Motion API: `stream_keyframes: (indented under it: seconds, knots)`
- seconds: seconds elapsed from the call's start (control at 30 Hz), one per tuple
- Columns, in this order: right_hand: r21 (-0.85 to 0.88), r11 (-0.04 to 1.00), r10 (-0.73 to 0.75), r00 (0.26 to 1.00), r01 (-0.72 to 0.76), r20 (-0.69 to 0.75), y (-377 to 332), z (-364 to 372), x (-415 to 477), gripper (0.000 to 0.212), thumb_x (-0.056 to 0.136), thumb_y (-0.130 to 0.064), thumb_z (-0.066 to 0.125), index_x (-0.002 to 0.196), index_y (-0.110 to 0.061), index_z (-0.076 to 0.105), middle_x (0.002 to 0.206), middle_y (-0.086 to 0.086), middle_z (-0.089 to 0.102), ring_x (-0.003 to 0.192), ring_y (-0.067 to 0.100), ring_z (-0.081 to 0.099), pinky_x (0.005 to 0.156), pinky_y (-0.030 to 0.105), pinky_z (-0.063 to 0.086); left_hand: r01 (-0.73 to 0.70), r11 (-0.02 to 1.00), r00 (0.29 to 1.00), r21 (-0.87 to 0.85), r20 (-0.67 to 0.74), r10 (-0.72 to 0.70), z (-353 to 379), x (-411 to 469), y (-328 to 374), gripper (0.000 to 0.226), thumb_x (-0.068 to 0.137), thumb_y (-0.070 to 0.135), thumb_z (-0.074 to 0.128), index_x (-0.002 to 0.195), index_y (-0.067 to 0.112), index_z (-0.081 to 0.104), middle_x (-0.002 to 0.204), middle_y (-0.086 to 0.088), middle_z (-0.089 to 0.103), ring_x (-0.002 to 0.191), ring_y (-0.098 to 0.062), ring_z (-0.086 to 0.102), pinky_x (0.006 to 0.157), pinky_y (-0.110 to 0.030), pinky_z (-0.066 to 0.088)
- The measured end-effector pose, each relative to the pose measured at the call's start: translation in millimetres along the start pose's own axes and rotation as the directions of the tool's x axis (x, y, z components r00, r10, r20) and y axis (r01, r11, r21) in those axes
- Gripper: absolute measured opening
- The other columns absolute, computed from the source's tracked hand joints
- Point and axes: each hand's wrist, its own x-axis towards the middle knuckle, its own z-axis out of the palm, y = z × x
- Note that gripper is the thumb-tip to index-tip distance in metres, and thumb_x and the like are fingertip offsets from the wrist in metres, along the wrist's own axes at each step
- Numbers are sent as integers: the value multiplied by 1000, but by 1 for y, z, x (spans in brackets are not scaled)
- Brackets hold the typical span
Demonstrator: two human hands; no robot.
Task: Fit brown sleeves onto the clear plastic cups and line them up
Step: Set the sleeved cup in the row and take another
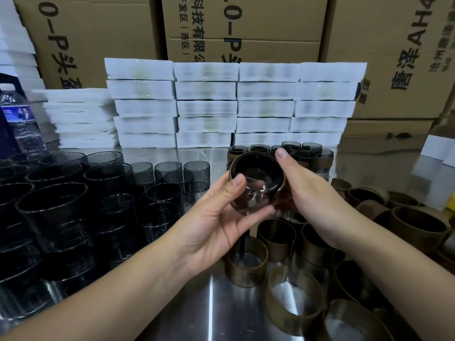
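Both hands hold one clear plastic cup [256, 185] in mid-air over the steel table, its mouth tilted toward me. My left hand [219, 220] cradles it from below, thumb on its side. My right hand [305, 193] grips the right side, where a brown sleeve [279, 190] wraps partly around the cup. Several bare smoky-clear cups [157, 190] stand on the left. Loose brown sleeves [278, 239] lie in a heap at the right and front. Several sleeved cups [302, 153] stand grouped behind my hands.
Stacks of white flat packs [234, 104] form a wall at the back of the steel table [197, 303]. Cardboard boxes [246, 25] rise behind them. A water bottle [19, 121] stands at far left.
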Motion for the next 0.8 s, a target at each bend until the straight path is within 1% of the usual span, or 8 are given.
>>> stream_keyframes:
  seconds: [0.1,0.3,0.4,0.6,0.63,0.7,0.77,0.8]
  knots:
    - [44,999,17,1000,-18,4,5,1,1,48,93,-58,33,124,-32,59,97,-14,71,65,-10,62,51,3,45,2,1000,1000,5,-4,-2,-1,1,-1,83,35,17,98,110,0,65,105,-20,70,97,-33,70,68,-37,60]
    - [11,1000,14,1000,-14,14,7,1,5,57,94,-55,34,110,-11,67,101,8,72,95,19,66,73,15,50,41,999,999,9,17,-41,-1,0,-2,107,42,21,98,135,2,50,131,-25,58,121,-37,56,74,-36,60]
    - [10,1000,1,1000,-1,28,3,0,4,51,97,-50,34,105,-16,70,97,-2,74,94,10,67,90,25,48,35,999,999,16,30,-36,-2,0,-1,105,43,22,97,135,2,50,132,-25,57,122,-37,55,75,-36,60]
    - [76,997,-14,998,9,67,6,1,5,45,98,-47,36,105,-19,71,97,-5,74,95,6,67,94,28,46,33,999,998,15,47,-34,-4,0,0,103,46,22,96,136,3,50,134,-25,55,124,-39,53,77,-36,60]
    - [108,994,-2,995,-9,101,6,1,6,45,97,-49,38,106,-19,70,97,-3,74,94,9,68,91,30,47,19,1000,998,14,60,-20,-3,-1,1,99,50,21,95,136,4,50,135,-24,55,125,-39,53,79,-36,59]
    - [228,973,-4,989,-29,145,4,-5,8,42,89,-51,48,105,-18,69,85,-4,74,73,10,63,69,26,47,-42,998,999,47,35,40,1,-1,0,86,64,22,87,139,9,48,132,-21,58,122,-36,56,83,-33,58]
    - [366,931,-26,995,-13,100,1,-16,11,38,75,-42,65,105,-19,66,66,-11,64,52,5,45,47,17,36,-194,963,964,185,-148,223,1,1,-1,61,80,15,73,135,14,50,123,-17,65,108,-28,66,79,-28,58]
    - [407,914,-35,998,9,55,-1,-21,13,37,71,-32,70,105,-20,64,64,-11,62,48,3,45,41,14,33,-258,916,905,307,-257,340,0,2,-1,45,86,8,66,129,16,54,119,-14,66,102,-23,70,77,-24,58]
